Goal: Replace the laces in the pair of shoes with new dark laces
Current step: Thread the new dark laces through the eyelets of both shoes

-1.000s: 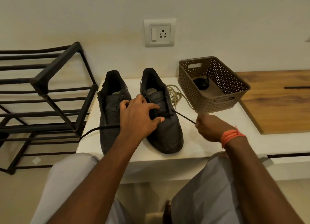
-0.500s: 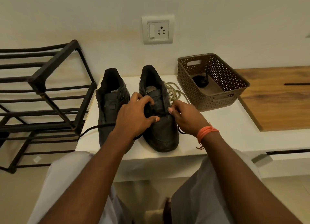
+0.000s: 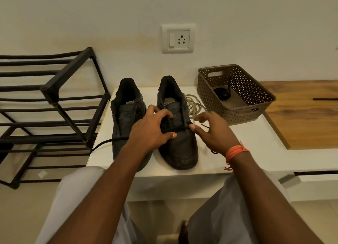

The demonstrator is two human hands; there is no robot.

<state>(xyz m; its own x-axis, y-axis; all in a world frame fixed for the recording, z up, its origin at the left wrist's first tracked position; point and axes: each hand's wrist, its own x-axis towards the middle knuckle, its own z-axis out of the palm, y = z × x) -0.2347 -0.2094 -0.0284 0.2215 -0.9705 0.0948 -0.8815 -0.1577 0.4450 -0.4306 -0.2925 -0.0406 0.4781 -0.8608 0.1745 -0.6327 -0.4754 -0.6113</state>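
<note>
Two black leather shoes (image 3: 178, 134) are seen on a white counter (image 3: 256, 145), beside a brown perforated plastic basket (image 3: 237, 114) and a beige coiled lace (image 3: 193, 104).

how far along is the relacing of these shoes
Done: old pale laces lie out beside the right shoe. In hand: left hand steadies that shoe, right hand works the dark lace at a low eyelet. Left: remaining eyelets, then the left shoe.
</note>
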